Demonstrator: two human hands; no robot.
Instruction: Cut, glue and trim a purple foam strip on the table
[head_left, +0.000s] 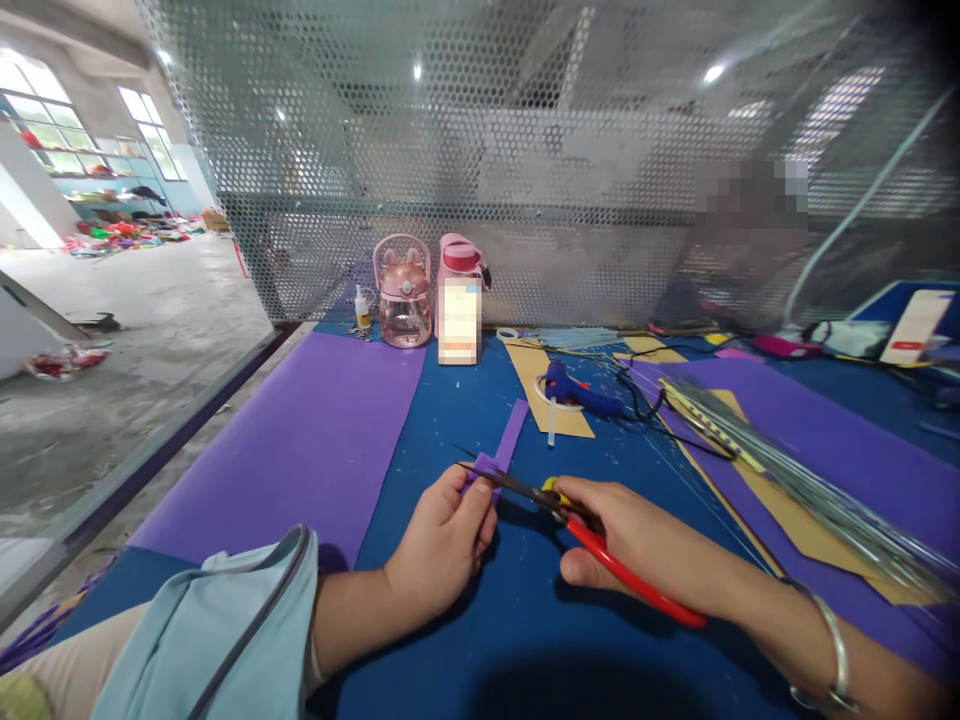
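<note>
Between thumb and fingers, my left hand (448,532) pinches a narrow purple strip (512,437) folded at its near end. The strip's free end points away from me over the blue tabletop (420,640). My right hand (628,535) grips a pair of scissors (551,497) with red and yellow handles. The dark blades lie across the folded part of the strip, close above my left thumb. Whether the blades have cut into it I cannot tell.
A large purple sheet (300,440) lies left. Beyond my hands are a blue glue gun (577,390), a pink-lidded bottle (405,300), a phone (459,325) and a small glue bottle (363,307). Clear sticks (810,500) lie right. A perforated metal panel (487,150) stands behind.
</note>
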